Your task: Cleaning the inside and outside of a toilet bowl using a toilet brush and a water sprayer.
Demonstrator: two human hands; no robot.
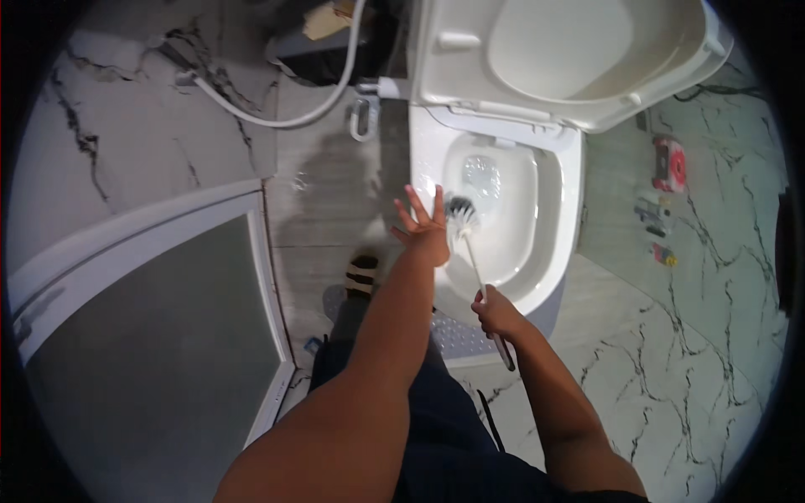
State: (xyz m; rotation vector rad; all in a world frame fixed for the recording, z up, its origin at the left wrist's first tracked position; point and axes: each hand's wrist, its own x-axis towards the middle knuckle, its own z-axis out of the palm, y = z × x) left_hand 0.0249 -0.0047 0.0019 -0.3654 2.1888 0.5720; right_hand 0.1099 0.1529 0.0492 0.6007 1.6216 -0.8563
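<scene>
My right hand (500, 312) is closed around the white handle of a toilet brush (473, 261). The brush's bristle head, dark and white, lies against the left inner wall of the white toilet bowl (525, 251). Water stands at the bottom of the bowl, beyond the bristles. My left hand (422, 220) is over the left rim of the bowl, fingers spread, holding nothing; whether it touches the rim I cannot tell. The toilet seat and lid (465, 69) are raised at the far side.
A white hose (270, 122) loops from a sprayer on the left wall. Near the toilet's far left stand a metal fitting (365, 113) and a dark bin (314, 53). A framed door (157, 327) is at left. A grey textured mat (465, 339) lies at the toilet's base.
</scene>
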